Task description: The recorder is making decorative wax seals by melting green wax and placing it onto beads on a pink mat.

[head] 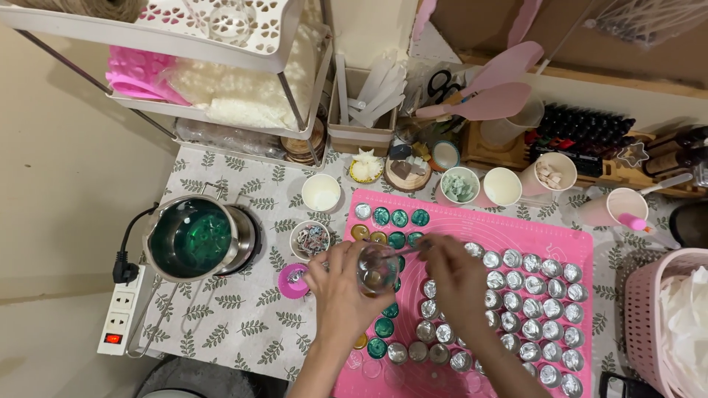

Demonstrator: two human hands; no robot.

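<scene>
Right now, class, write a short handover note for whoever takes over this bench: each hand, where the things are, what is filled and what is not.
Left hand: grip closed around a small clear glass cup, held over the pink mat.
Right hand: pinching a thin stick whose tip is in the cup.
Metal pot of green liquid sits to the left, on the leaf-print cloth.
Done: some small tins at the mat's left hold green fill.
Left: many silver tins on the right look unfilled.

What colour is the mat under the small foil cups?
Pink: the mat under the foil cups shows clearly in the head view.
</scene>
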